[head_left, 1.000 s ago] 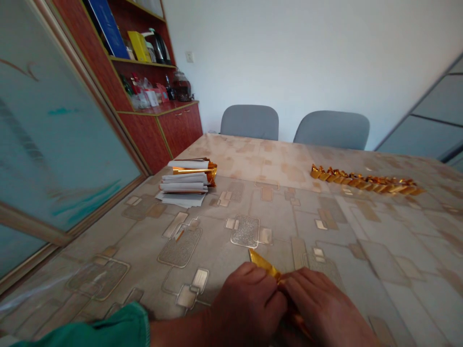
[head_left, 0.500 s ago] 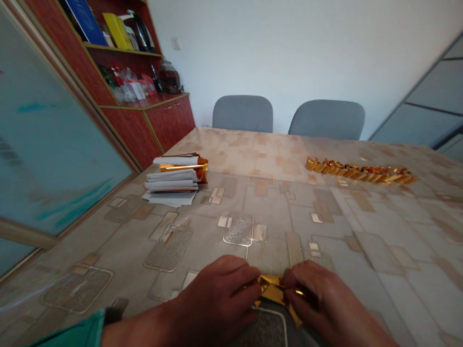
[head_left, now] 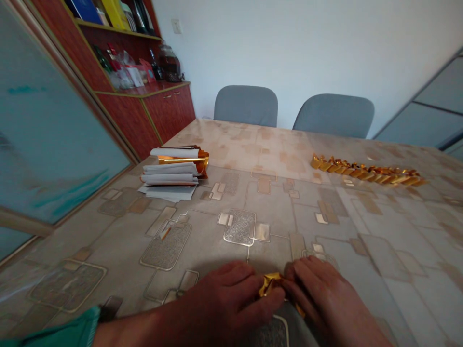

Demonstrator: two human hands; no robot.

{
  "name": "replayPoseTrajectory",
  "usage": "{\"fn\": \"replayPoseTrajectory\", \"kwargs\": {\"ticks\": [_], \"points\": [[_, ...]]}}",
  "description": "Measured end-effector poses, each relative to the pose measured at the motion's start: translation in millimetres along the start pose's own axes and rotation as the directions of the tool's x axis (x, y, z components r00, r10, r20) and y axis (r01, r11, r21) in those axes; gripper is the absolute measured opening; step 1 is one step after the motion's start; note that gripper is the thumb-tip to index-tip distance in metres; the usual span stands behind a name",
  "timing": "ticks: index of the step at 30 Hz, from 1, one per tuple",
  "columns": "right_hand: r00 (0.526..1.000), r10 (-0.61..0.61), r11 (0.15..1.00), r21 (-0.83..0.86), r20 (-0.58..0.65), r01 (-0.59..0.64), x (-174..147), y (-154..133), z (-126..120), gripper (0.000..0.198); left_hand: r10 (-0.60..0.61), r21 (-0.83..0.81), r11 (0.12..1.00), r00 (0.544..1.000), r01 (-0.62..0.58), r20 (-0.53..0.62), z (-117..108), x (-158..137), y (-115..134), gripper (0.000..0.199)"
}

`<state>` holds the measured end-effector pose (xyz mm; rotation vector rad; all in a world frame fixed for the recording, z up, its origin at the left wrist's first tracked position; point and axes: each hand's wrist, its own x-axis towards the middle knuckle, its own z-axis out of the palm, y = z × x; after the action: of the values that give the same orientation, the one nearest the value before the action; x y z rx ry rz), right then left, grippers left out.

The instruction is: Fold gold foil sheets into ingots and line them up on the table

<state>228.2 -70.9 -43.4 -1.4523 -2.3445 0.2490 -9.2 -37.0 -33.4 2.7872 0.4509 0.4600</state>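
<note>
Between my two hands, near the table's front edge, is a small piece of folded gold foil paper [head_left: 270, 283]. My left hand [head_left: 235, 301] is closed on its left side, the thumb stretched across the front of the foil. My right hand [head_left: 320, 294] is closed on the right side, and a gold strip shows beneath its fingers. Both hands rest low over the patterned tablecloth [head_left: 213, 231]. The fingers cover much of the foil, so its full shape is hidden.
A stack of folded white-and-gold paper sheets [head_left: 170, 180] lies at the left. Toward the far right stretches a row of folded gold foil pieces [head_left: 365, 172]. Two grey chairs [head_left: 246, 106] stand behind the table, and a red wooden cabinet [head_left: 170, 113] is at the back left.
My left thumb has come forward over the foil, and the hands have drawn slightly closer together. Less of the gold piece shows now. The view has tilted down a little.
</note>
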Motion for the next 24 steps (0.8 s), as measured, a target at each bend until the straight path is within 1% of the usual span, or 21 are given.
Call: {"fn": "replayPoseTrajectory", "kwargs": {"ticks": [3,5,10,13,19,24], "points": [[0.997,-0.044,0.996,-0.079,-0.069,0.039,2,0,3,0.049,0.033,0.051,0.998,0.999,-0.032,-0.008,-6,1,1,0.034],[0.994,-0.073,0.991,-0.121,-0.076,0.064,3,0,3,0.053,0.043,0.087,0.995,0.999,-0.042,-0.007,-8,1,2,0.034],[0.989,-0.138,0.983,-0.126,-0.043,0.132,10,2,1,0.054,0.083,0.141,0.987,0.997,-0.083,0.005,-7,0,2,0.035],[0.987,-0.156,0.981,-0.125,-0.029,0.151,14,5,2,0.055,0.077,0.173,0.982,0.997,-0.076,-0.002,-6,-1,3,0.037],[0.976,-0.202,0.958,-0.223,-0.081,0.180,15,7,5,0.051,0.067,0.192,0.979,0.998,-0.068,0.010,-7,-2,5,0.037],[0.973,-0.215,0.953,-0.238,-0.086,0.190,13,7,5,0.048,0.057,0.176,0.983,0.998,-0.059,0.016,-4,-3,4,0.036]]}}
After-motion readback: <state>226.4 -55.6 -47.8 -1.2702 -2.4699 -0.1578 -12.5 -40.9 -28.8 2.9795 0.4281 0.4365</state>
